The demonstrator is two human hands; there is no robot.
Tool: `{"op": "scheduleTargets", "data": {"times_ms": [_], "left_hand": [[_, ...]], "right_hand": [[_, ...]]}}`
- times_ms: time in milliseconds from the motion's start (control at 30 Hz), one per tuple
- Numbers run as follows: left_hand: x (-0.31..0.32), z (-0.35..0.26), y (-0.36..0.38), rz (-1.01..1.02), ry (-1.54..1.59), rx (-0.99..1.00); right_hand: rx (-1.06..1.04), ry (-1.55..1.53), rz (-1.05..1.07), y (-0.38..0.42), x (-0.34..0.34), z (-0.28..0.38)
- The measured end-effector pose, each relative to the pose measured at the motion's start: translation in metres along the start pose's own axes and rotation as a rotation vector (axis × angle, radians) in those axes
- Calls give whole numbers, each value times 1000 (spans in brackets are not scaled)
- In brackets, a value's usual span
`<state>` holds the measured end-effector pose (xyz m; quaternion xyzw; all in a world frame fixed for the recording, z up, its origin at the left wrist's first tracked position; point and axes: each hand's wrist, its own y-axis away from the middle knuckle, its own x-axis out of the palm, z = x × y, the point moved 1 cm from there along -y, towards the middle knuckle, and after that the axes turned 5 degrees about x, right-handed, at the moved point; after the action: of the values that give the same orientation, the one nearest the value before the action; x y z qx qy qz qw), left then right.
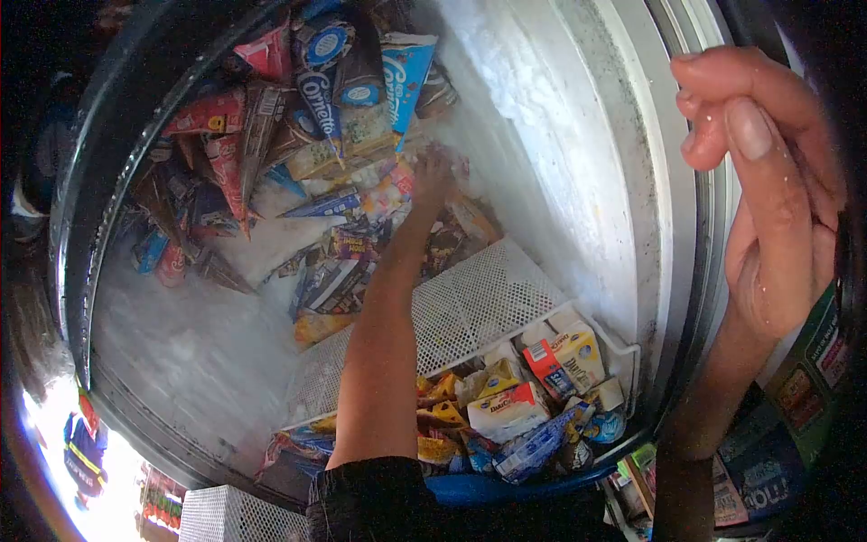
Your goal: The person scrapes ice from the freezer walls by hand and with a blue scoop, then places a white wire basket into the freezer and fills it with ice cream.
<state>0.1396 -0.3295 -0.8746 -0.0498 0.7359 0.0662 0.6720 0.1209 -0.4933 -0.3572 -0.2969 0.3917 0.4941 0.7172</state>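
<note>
Deep inside a chest freezer, my left hand [433, 179] reaches down among wrapped ice creams, its fingers hazy and partly hidden in the frosty air. A pink and yellow wrapper [388, 194] lies right beside it, and I cannot tell whether the fingers grip anything. Just above it points the tip of a light-blue Cornetto cone [408, 81]; a dark-blue Cornetto cone [318, 104] lies to its left. Below are dark wrapped bars [339, 285] and a purple wrapper [352, 244]. Raised at the freezer's right edge, my right hand [768, 172] is closed, fingers curled toward the thumb, with nothing showing in them.
A white mesh basket [488, 294] holds boxed and wrapped ice creams, including a red and white box [508, 411]. Frost coats the freezer's inner wall [542, 135]. Red-wrapped cones [226, 172] are piled at the left. Outside, a person [86, 452] stands at lower left.
</note>
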Motion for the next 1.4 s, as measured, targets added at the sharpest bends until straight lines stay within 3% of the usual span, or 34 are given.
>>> {"op": "scheduleTargets", "data": {"times_ms": [200, 267, 400, 500, 600, 700, 733, 800, 867, 900, 933, 1000, 1033, 1100, 1167, 1200, 1267, 1333, 1367, 1400], "left_hand": [[-27, 0, 34, 106, 277, 159], [-28, 2, 35, 387, 424, 21], [2, -3, 35, 412, 479, 52], [7, -16, 40, 251, 424, 3], [9, -17, 44, 309, 247, 62], [-6, -16, 51, 316, 267, 193], [-37, -17, 52, 481, 581, -141], [-47, -23, 74, 637, 880, -489], [-34, -29, 102, 432, 515, 88], [-43, -28, 113, 440, 514, 89], [-92, -20, 108, 404, 435, 193], [-102, -18, 109, 367, 346, 283], [-63, -30, 112, 403, 512, 223], [-58, -46, 104, 444, 676, 154], [-127, -45, 71, 319, 271, 493], [-155, -35, 58, 322, 265, 491], [-187, -18, 37, 23, 369, 517], [-149, -1, 30, 37, 310, 466], [-133, 9, 30, 50, 237, 413], [-136, 23, 30, 189, 230, 348]], "right_hand": [[-44, -3, 19, 0, 2, 3], [-12, -53, -25, 0, 4, 3], [5, -86, -6, -2, 2, 4], [-23, -90, -23, -1, 2, 2], [-34, -102, -25, 0, 2, 2], [1, -141, -42, 0, 4, 3], [36, -143, -92, 1, 7, 4], [73, -150, -144, 1, 12, 7], [85, -234, -164, 2, 17, 9], [91, -265, -171, 3, 20, 8], [68, -338, -219, 1, 25, 4], [-5, -308, -279, -1, 24, 12], [-41, -291, -309, -2, 24, 16], [4, -313, -290, -1, 23, 16], [2, -289, -266, 1, 21, 16], [-6, -271, -259, 0, 19, 17], [68, -298, -224, -2, 15, 22], [162, -343, -185, -1, 18, 19], [67, -306, -238, 0, 23, 16], [17, -287, -263, 0, 25, 15]]}}
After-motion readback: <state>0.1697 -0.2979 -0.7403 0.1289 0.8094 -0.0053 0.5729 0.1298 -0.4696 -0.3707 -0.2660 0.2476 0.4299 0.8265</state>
